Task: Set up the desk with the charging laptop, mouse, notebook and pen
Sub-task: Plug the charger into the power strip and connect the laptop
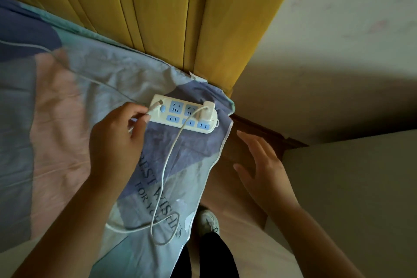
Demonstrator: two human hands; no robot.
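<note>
A white power strip (173,116) with blue sockets lies on the bed sheet near the bed's corner. A white charger block (208,110) is plugged into its right end, and its thin white cable (165,165) loops down across the sheet. My left hand (117,135) pinches the cable's free plug end (155,106) just over the strip's left end. My right hand (259,165) hovers with spread fingers to the right of the bed, holding nothing. No laptop, mouse, notebook or pen is in view.
The bed is covered by a blue and pink sheet (67,119) with printed lettering. A yellow wooden headboard (169,18) stands behind it. A pale wall (338,52) and a light surface (349,187) lie to the right. My shoe (207,221) is on the floor below.
</note>
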